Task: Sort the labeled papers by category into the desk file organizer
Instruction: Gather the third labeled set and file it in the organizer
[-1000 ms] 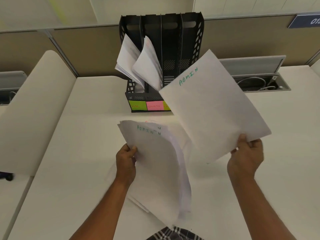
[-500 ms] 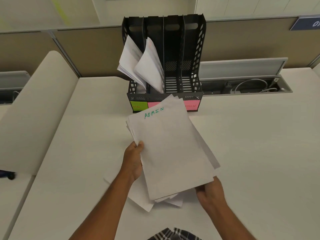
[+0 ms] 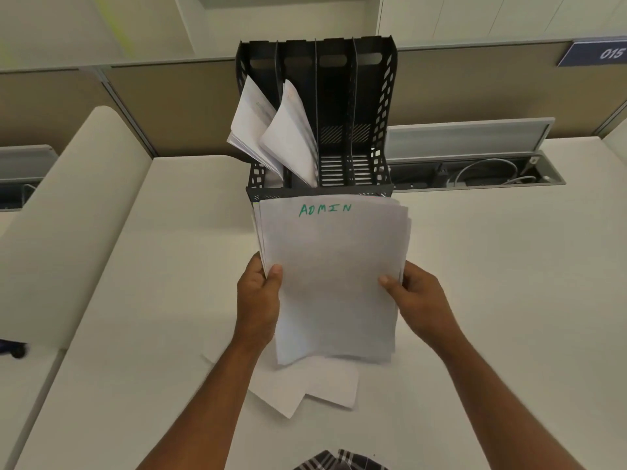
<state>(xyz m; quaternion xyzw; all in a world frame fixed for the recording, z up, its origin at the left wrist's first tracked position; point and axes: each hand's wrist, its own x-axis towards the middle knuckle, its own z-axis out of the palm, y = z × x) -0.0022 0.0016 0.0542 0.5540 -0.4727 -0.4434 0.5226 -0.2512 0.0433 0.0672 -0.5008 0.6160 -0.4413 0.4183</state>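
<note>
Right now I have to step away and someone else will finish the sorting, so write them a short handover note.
Left hand and right hand both grip the white paper stack marked ADMIN, held in front of the black four-slot desk file organizer.
Done: the two left slots hold papers.
Left: the two right slots are empty; file the ADMIN stack, then sort the loose white sheets on the white desk.

One four-slot organizer (image 3: 339,106), two hands, three paper stacks.

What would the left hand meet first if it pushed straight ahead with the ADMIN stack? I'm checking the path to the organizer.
Probably the low front wall of the black file organizer. The ADMIN stack in the left hand already overlaps that wall in view; depth is unclear.
</note>
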